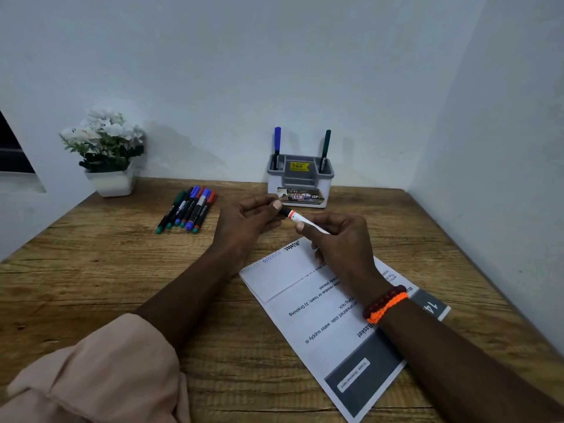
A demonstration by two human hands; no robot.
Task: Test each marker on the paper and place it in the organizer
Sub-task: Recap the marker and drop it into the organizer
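Resting above the wooden table (91, 285), a white-barrelled marker (300, 221) with a red band is being held by both hands, slanting from 10 o'clock down to 4 o'clock. Its dark end is being pinched by the curled fingers of the left hand (247, 221), while the white barrel is being gripped by the thumb and fingers of the right hand (338, 242). Whether the dark end is a cap cannot be told.

The marker is being held just above the far edge of the paper (320, 312), a printed sheet lying at 5 o'clock from the hands. 3 zigzag test lines (276, 257) are being shown along that far edge.

The organizer (300, 181), a grey and white box, is standing at 12 o'clock from the hands, against the wall (274, 71). 2 markers are being held upright in it: a blue marker (277, 145) in the left compartment and a green marker (326, 148) in the right compartment.

A row of loose markers (187, 209) is lying at 10 o'clock from the hands, well apart from the organizer. A white pot of white flowers (105, 148) is standing farther out at 10 o'clock. 2 bracelets (386, 303), dark red and orange, are being worn on the right wrist.
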